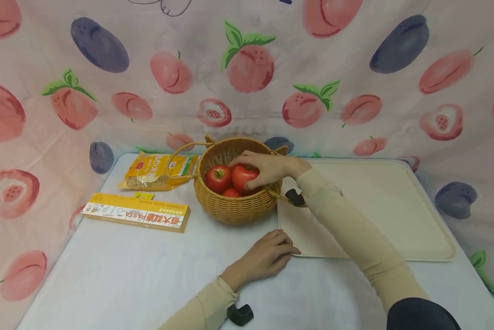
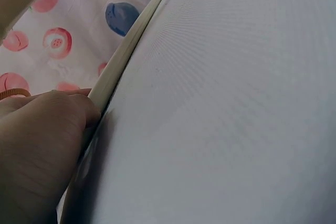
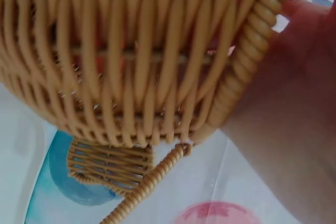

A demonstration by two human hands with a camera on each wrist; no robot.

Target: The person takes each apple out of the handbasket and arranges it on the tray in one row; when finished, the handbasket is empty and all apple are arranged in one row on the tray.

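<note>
Right grip [image 1: 271,167] around red apple [image 1: 241,177]

head view looks forward and down, wrist views close; right wrist shares the basket [image 1: 235,210]

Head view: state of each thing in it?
Right hand: fingers around one apple
Left hand: touching tray's near-left corner
Basket: upright, handles lowered outward
Other two apples: inside basket
Tray: lying flat
Yellow bag: lying down; seal can't be told
Pasta box: lying flat, print upside down
</note>
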